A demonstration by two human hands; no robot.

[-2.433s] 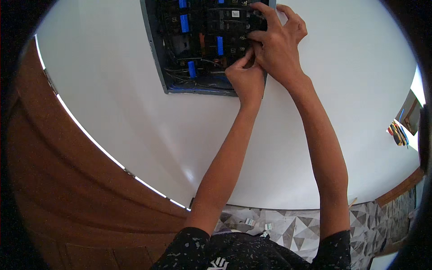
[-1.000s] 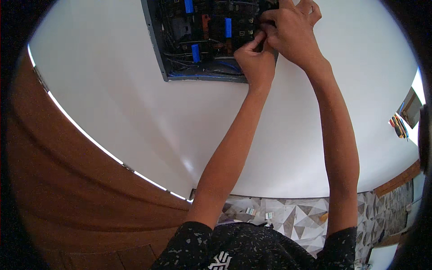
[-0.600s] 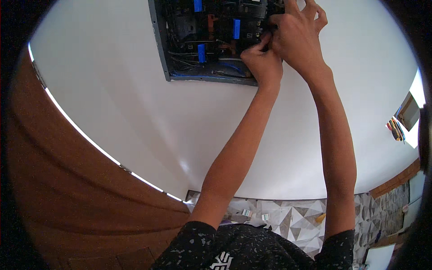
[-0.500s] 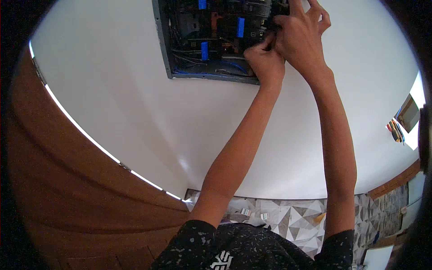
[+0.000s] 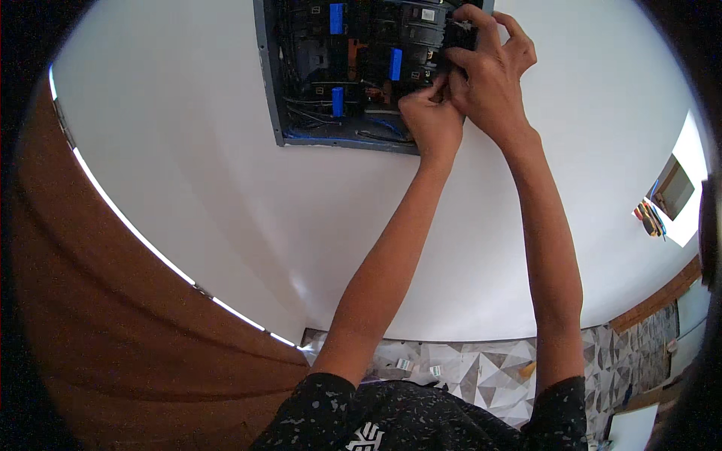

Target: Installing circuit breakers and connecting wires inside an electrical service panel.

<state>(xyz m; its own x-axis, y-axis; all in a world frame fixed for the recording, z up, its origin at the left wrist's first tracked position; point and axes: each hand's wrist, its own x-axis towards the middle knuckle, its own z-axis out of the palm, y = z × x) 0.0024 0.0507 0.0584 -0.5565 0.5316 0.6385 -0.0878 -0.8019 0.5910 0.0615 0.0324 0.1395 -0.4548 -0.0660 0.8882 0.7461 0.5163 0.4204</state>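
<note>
A grey-framed electrical panel box point(image 5: 275, 98) is set into the white wall, at the top of the view. It holds rows of black circuit breakers point(image 5: 423, 36), dark wires and several blue clip-like pieces point(image 5: 395, 65). Both hands meet at its lower right part. My left hand point(image 5: 434, 124) is closed in a pinch beside the lowest right breakers. Against it, my right hand point(image 5: 492, 86) has its thumb and a finger drawn together, with other fingers bent and spread over the box's right edge. Whatever lies between the fingertips is hidden.
White wall point(image 5: 481, 248) surrounds the box. A brown curtain-like surface point(image 5: 113, 316) hangs at the left. On the right, several hand tools point(image 5: 650, 219) sit near a small opening point(image 5: 673, 188). Small white packets point(image 5: 404, 364) lie on the patterned floor point(image 5: 489, 372).
The view has shifted so that the box sits lower and shows more of its inside. Both hands stay together at its lower right, with the right hand's upper fingers now bent over the edge.
</note>
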